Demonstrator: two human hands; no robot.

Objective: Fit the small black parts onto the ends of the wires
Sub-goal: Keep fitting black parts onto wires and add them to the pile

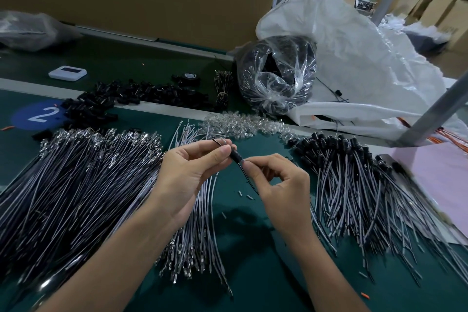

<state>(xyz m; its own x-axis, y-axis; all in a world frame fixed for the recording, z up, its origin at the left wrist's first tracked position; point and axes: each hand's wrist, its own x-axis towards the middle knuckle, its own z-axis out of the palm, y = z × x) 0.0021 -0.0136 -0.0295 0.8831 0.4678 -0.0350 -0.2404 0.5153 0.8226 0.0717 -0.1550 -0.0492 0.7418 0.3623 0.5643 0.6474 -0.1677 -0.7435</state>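
Pinching: left hand grips small black part, right hand its wire (fingers curled). At 1 o'clock, clear bag contains black coils.

The left hand and the right hand are bare. The left arm and the right arm are bare too, right up to the near edge. The fingers are long and thin, with short nails.

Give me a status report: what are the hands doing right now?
Left hand pinches small black part. Right hand pinches its wire just below. Nothing between them in the way.
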